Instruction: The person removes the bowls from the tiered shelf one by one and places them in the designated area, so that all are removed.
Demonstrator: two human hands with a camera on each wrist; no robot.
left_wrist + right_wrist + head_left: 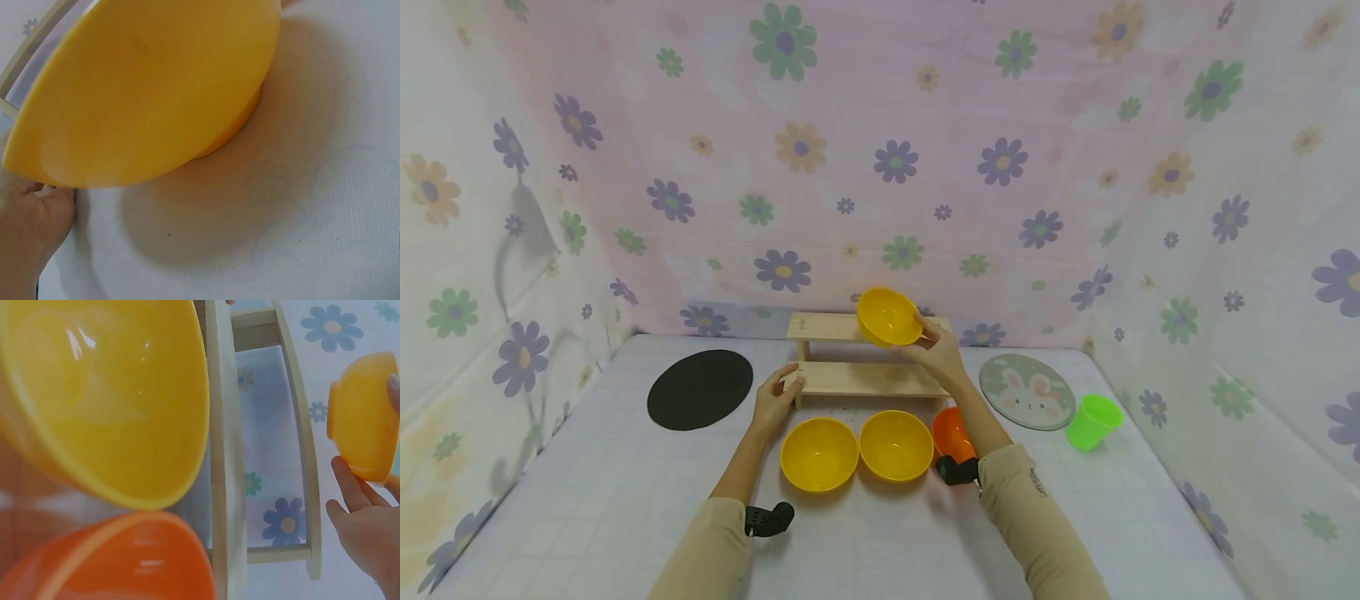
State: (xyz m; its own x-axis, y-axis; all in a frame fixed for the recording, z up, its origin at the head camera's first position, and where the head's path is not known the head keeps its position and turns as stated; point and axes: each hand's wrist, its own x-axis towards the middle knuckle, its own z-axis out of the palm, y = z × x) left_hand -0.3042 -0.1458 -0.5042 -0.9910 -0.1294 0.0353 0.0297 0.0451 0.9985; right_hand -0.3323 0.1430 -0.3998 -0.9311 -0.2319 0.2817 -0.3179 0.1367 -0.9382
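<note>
My right hand (938, 354) grips a yellow bowl (887, 317) by its rim, tilted over the upper board of a two-step wooden rack (868, 379). In the right wrist view the held bowl (365, 419) shows its outer side and foot. My left hand (777, 400) holds the left end of the rack's lower board. Its fingers are mostly hidden behind a bowl in the left wrist view. Two more yellow bowls, a left one (818, 455) and a right one (896, 447), stand side by side in front of the rack. An orange bowl (951, 433) is partly covered by my right forearm.
On the left lies a round black mat (700, 390). To the right are a round mat with a rabbit face (1027, 392) and a bright green cup (1093, 422). Flowered cloth (850, 167) hangs behind the rack and along both sides of the white table.
</note>
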